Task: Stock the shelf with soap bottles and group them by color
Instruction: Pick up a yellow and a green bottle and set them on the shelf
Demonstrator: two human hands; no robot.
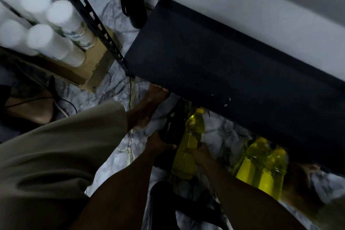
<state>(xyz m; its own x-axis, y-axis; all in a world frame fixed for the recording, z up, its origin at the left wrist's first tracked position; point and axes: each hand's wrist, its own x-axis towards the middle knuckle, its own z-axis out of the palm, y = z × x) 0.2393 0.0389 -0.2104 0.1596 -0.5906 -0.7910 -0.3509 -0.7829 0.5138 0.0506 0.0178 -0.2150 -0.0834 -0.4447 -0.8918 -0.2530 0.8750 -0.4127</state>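
Yellow soap bottle (188, 147), held low over the marble floor (115, 155) below the black shelf (214, 65): your right hand (202, 156) wraps fingers round it; your left hand (158, 144) grips a dark bottle (173, 127), colours kept separate.

Dark shelf board (214, 58) overhangs yellow bottles (261, 166), blocking approach from above.

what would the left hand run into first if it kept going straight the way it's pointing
Probably the dark bottle: the left hand points up and right and already touches or grips its lower part, beside the yellow bottle in the right hand. Beyond lies the black shelf, though depth is unclear.
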